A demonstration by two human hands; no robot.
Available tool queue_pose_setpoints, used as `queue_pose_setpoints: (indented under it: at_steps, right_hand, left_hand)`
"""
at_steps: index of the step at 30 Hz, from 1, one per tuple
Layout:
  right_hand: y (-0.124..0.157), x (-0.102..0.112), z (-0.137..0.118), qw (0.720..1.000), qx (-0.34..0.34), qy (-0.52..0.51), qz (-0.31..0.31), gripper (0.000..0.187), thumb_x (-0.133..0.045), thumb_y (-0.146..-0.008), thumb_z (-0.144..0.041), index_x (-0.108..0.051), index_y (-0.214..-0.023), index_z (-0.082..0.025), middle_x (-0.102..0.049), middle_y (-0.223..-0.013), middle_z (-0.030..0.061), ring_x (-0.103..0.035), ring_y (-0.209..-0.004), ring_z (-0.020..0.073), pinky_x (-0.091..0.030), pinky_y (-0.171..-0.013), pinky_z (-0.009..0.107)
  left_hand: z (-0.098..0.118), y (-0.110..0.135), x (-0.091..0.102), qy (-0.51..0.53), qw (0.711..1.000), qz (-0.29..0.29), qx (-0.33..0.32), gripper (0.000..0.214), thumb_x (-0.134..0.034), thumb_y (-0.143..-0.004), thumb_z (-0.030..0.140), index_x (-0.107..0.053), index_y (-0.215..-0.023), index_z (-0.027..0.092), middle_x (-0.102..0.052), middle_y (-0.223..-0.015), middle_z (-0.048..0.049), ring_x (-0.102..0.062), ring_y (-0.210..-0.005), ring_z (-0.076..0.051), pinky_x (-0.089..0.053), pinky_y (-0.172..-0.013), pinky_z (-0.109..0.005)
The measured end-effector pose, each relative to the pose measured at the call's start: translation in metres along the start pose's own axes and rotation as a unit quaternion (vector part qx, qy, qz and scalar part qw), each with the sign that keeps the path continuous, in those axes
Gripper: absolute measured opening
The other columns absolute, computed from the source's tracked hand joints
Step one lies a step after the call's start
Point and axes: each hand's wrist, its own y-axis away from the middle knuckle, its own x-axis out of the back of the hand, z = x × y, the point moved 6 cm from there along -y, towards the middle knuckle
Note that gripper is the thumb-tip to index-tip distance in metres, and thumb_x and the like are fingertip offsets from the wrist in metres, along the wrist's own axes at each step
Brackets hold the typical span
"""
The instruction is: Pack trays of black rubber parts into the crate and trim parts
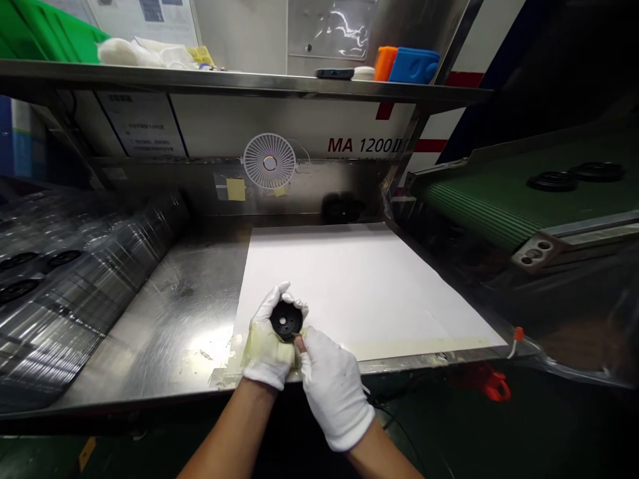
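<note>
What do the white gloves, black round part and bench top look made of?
The gloves look like soft matte cotton knit. The black round part seems dull moulded plastic, possibly rubber. The bench top looks like stainless steel: shiny, scuffed, reflective.

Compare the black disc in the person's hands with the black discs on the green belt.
The held disc is raised in the white-gloved left hand with the right hand at its edge, while the belt discs lie flat on the green ribbed belt. The held disc faces the camera, showing its central hole; the belt discs appear slanted. All are black and round.
</note>
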Motion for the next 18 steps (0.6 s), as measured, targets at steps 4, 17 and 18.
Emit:
queue_pose_setpoints:
  at_steps: [4, 17, 18]
  right_hand:
    - [0.002, -0.002, -0.004, 1.0, 0.007, 0.014, 0.0, 0.022, -0.042, -0.093, -0.023, -0.055, -0.075, -0.024, -0.063, -0.063, -0.0015, -0.057, -0.058, 0.0173, -0.026, -0.057, 0.033]
    - [0.004, -0.002, 0.001, 1.0, -0.002, -0.002, 0.019, 0.023, -0.041, -0.093, -0.024, -0.055, -0.075, -0.024, -0.062, -0.065, -0.0014, -0.057, -0.06, 0.0157, -0.026, -0.056, 0.031]
    - [0.004, -0.002, 0.0, 1.0, 0.001, -0.004, 0.021, 0.023, -0.041, -0.093, -0.024, -0.055, -0.075, -0.024, -0.062, -0.063, -0.0016, -0.057, -0.059, 0.016, -0.026, -0.056, 0.031]
  left_hand:
    - [0.008, 0.002, 0.001, -0.023, 0.999, -0.003, -0.039, 0.022, -0.058, -0.079, 0.014, -0.068, -0.099, 0.013, -0.064, -0.079, -0.0065, -0.063, -0.075, -0.016, -0.055, -0.075, -0.033]
    - [0.003, 0.002, 0.004, -0.005, 0.999, 0.005, -0.038, 0.016, -0.062, -0.078, 0.012, -0.067, -0.093, 0.012, -0.058, -0.067, -0.0008, -0.059, -0.065, -0.011, -0.054, -0.069, -0.025]
    - [0.005, 0.003, 0.004, -0.014, 0.999, 0.003, -0.043, 0.019, -0.061, -0.078, 0.012, -0.067, -0.096, 0.012, -0.06, -0.07, -0.0024, -0.06, -0.069, -0.013, -0.054, -0.071, -0.027]
